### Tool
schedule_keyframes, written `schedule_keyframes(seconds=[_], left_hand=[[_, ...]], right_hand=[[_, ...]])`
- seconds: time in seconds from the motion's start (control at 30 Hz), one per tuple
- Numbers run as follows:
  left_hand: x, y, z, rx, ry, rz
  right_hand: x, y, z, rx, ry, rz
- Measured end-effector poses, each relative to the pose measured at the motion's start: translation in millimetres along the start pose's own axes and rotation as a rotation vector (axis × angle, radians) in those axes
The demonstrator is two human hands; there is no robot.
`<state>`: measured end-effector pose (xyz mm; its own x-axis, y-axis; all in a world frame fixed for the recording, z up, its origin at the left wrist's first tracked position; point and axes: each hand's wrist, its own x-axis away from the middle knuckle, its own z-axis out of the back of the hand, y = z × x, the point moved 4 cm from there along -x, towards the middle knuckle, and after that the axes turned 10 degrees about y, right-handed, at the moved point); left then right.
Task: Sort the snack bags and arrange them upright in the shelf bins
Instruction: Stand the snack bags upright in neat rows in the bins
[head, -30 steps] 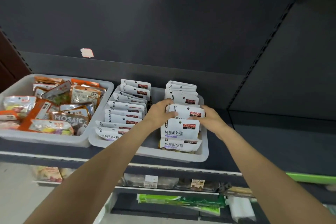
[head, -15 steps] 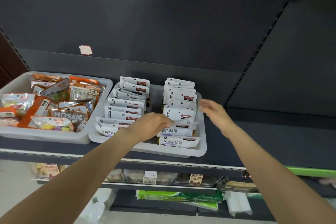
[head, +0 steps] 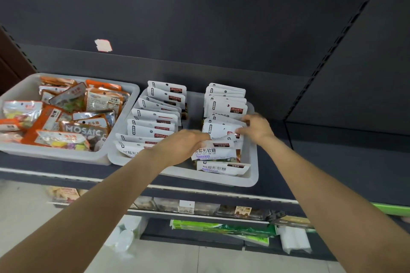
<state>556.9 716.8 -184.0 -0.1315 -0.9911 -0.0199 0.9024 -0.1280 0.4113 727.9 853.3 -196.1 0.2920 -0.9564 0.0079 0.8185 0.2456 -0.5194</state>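
Snack bags (head: 221, 131) in white stand in two rows in the clear bin (head: 253, 175), and at the right row, about one o'clock, both hands pinch the slumping ones, left hand (head: 179, 146) and right hand (head: 255, 127) closed on them, likely to stand them upright

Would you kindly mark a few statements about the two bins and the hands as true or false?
1. Both hands are at the white bags in the right bin. True: left hand, right hand.
2. The white bags stand in two rows. True.
3. The left bin holds only white bags. False: it holds mixed orange bags, lying jumbled.
4. The right hand rests on the left bin. False: it is at the right-hand row of white bags.
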Motion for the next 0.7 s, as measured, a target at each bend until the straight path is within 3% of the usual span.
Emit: schedule_keyframes(seconds=[0.2, 0.37, 0.5, 0.6, 0.7], left_hand=[[-0.4, 4.7, 3.1, -0.012, -0.007, 0.054], [6.3, 8.1, 15.2, 0.055, 0.11, 0.043], [3.4, 18.2, 16.1, 0.045, 0.174, 0.038], [-4.0, 27.5, 7.4, 0.184, 0.287, 0.169], [-15.0, 22.0, 3.8, 0.475, 0.409, 0.455]], right_hand=[[8.0, -3.1, 2.7, 0.024, -0.01, 0.067], [24.0, -14.7, 22.4, -0.249, 0.061, 0.108], [39.1, -25.7, 36.2, -0.276, 0.11, 0.216], [44.8, -19.1, 23.9, -0.242, -0.048, 0.12], [48.4, -13.2, 22.8, -0.576, -0.08, -0.099]])
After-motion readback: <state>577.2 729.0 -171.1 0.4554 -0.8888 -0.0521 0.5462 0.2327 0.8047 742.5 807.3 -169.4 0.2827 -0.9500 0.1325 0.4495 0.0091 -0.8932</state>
